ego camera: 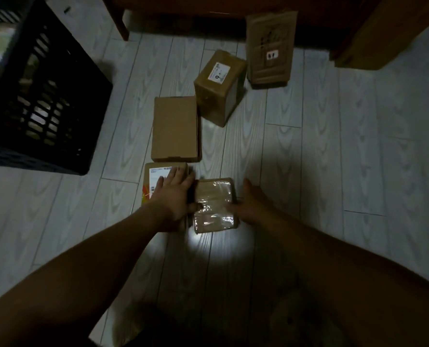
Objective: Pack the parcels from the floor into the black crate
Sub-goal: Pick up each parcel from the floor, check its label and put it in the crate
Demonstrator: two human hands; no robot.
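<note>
Between both hands lies the taped parcel (pixel 214 205): the left hand (pixel 174 196), fingers straight, touches its left edge; the right hand (pixel 252 204), fingers loosely spread, touches its right edge.

Black slatted crate (pixel 40 96); brown cardboard parcels (pixel 174 128), one white-labelled (pixel 218 87); pale grey wood-grain floor (pixel 333 146).

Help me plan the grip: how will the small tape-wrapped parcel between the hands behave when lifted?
The tape-wrapped parcel is glossy, so probably slippery to grip. It lies flat, so unlikely to tip or roll. Its small size suggests it is light, though contents are hidden.
</note>
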